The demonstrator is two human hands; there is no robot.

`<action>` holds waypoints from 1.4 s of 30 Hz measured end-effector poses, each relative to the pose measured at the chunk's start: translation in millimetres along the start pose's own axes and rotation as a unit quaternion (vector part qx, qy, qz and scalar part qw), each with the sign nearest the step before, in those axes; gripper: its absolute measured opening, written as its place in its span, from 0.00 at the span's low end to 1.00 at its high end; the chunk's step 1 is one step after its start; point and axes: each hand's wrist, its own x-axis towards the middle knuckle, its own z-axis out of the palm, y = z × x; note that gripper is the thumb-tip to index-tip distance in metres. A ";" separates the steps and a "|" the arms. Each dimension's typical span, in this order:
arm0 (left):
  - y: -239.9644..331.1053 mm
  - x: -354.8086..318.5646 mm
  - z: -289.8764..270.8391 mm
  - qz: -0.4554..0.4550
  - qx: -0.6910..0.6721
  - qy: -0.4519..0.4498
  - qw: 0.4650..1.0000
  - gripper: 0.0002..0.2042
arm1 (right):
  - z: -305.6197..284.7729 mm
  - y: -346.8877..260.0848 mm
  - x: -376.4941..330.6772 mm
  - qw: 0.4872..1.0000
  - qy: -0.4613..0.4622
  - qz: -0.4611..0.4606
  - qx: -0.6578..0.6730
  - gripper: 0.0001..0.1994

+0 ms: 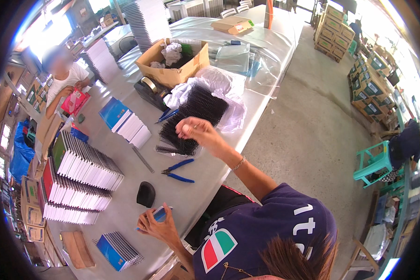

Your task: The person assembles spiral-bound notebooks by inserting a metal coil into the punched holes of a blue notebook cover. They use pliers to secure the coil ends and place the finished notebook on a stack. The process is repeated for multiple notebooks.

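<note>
Stands at a grey tabletop (121,205) in a cluttered workshop, with hands well apart. Pinches a small blue notebook (160,214) in the left hand (161,227), near the table edge beside the body. Slants, as far as can be told past the covering fingers, from lower left to upper right along its long axis, with the upper-right end pointing toward that edge.

Curls the right hand (200,133) over a heap of black spiral coils (201,108); cannot tell about any coil caught at the fingertips. Lies well ahead of the left hand and notebook, directly below the nearer right hand, stretching as a heap from lower left to upper right.

Between the hands, blue-handled pliers (178,165), tips to the left; near them, a lone coil (142,159) slanting down to the right; just beyond the left hand, a rounded black object (146,193). Farther out, blue-covered booklets (125,123), stacks of bound notebooks (81,179), an open cardboard box (182,73). Across the table, a co-worker (63,87) with a red packet (74,102).
</note>
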 end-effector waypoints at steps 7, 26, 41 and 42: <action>-0.1 1.9 0.6 0.001 0.006 -0.036 0.999 0.16 | 65.0 12.7 -38.6 0.921 -0.255 0.036 -0.293 0.07; -9.4 6.5 -13.1 0.021 -0.073 -0.093 0.993 0.11 | 86.3 51.7 -68.6 0.872 -0.308 -0.051 -0.378 0.06; -10.3 5.4 -17.1 0.013 -0.086 -0.099 0.991 0.10 | 92.4 49.8 -72.3 0.895 -0.308 -0.023 -0.322 0.05; -9.3 5.9 -17.8 0.012 -0.087 -0.101 0.991 0.10 | 92.8 42.9 -71.4 0.892 -0.298 -0.014 -0.340 0.05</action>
